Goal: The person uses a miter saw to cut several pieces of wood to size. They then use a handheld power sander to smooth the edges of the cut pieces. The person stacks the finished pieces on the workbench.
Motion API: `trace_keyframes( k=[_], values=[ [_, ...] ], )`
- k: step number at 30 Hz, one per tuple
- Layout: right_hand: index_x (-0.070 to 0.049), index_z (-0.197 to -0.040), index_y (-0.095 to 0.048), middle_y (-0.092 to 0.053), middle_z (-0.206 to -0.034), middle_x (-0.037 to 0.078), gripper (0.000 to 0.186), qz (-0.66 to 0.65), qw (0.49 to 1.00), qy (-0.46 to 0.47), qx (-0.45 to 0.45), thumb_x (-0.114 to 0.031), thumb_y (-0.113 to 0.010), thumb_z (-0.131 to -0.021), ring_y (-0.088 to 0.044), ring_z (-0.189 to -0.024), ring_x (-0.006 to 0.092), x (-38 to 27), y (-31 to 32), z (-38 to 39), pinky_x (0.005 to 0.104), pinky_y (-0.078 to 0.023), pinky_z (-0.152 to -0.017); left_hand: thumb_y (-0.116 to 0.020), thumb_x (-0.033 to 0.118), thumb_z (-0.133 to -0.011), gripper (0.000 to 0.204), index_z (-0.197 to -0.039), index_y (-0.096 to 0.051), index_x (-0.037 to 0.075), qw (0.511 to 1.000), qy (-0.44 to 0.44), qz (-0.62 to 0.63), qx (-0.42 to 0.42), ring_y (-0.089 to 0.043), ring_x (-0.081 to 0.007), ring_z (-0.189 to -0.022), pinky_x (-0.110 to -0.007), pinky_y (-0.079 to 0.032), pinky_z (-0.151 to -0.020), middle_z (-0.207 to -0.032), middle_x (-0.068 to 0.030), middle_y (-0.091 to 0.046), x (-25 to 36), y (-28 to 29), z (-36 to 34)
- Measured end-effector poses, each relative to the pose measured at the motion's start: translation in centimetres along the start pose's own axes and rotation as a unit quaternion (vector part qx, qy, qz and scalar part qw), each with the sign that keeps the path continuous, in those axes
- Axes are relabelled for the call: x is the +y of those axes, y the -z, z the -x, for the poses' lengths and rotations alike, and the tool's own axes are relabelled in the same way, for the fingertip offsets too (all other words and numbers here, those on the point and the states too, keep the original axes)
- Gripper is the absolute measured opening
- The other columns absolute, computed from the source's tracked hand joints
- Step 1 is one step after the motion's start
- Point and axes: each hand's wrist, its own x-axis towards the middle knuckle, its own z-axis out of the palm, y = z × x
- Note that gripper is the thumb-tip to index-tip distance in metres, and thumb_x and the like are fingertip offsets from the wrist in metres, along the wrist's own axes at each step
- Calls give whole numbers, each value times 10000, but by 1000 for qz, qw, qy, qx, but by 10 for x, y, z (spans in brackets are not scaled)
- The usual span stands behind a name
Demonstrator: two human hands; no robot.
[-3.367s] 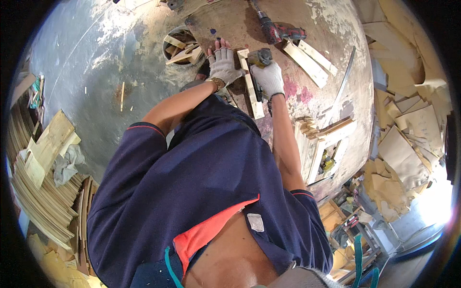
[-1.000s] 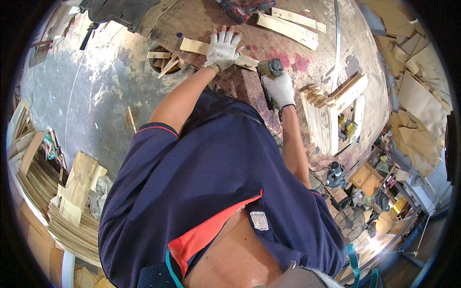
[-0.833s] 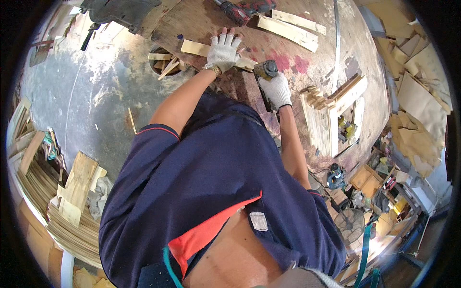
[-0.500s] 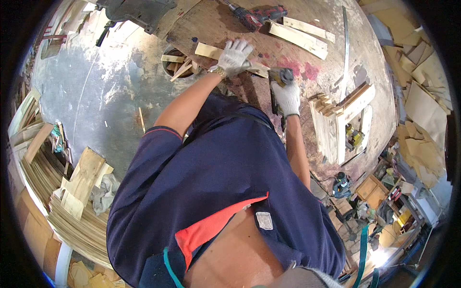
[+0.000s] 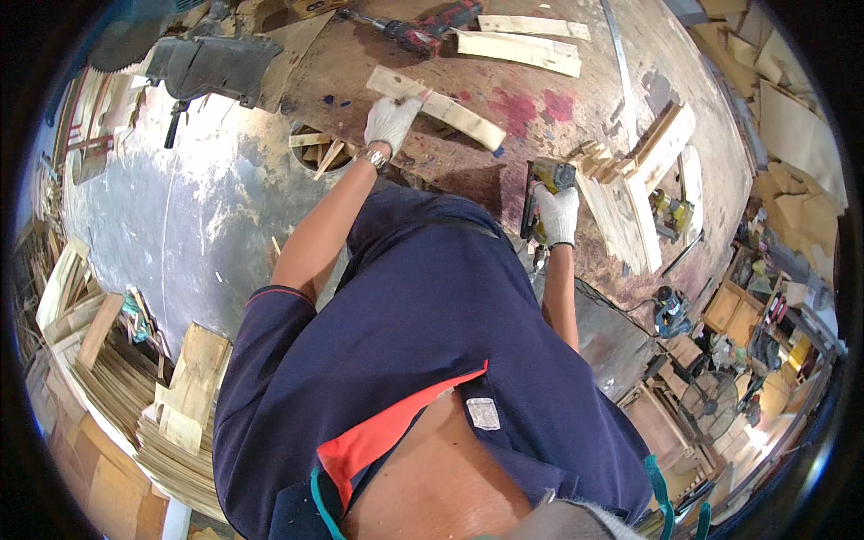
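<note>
My left hand (image 5: 393,124), in a white knit glove, is closed on a pale wooden strip (image 5: 463,119) near its left part. The strip slants down to the right over the stained worktable (image 5: 360,81). A shorter piece seems to lie along its far left end, though the glove partly covers the join. In my gloved right hand (image 5: 557,216) is a yellow and black nail gun (image 5: 551,171), held by its grip. It is to the right of the strip and apart from it, beside a stack of wooden pieces.
Beyond the strip lie a red and black cordless drill (image 5: 418,34) and two loose wooden strips (image 5: 522,52). Stacked wood (image 5: 621,211) and another yellow tool (image 5: 670,214) sit at the right. A hole (image 5: 310,155) holds offcuts; a saw machine (image 5: 216,67) stands far left.
My right hand has drawn the nail gun away from the strip's right end, toward the right and nearer me. My left hand has shifted left with the strip. The whole view has shifted slightly.
</note>
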Motion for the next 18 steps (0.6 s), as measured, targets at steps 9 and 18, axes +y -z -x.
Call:
trace_keyframes(
  k=[9, 18],
  values=[
    [-18, -976, -751, -678, -695, 40, 173, -23, 999, 13, -34, -153, -764, -869, -560, -480, 115, -7, -3, -7, 314, -437, -452, -731, 594, -820, 773, -1420, -561, 136, 788, -482, -371, 95, -472, -307, -1380, -477, -392, -1130, -1471, -108, -535, 12, -61, 16],
    [-21, -1105, -750, -763, -900, 223, 433, 122, 979, 125, -104, -334, -753, -805, -758, -890, 339, -33, -4, -85, 435, -570, -788, -711, 555, -872, 911, -1612, -358, 160, 740, -482, -466, 41, -312, -331, -1535, -547, -232, -1244, -1678, -81, -342, 11, -96, -12]
  ],
)
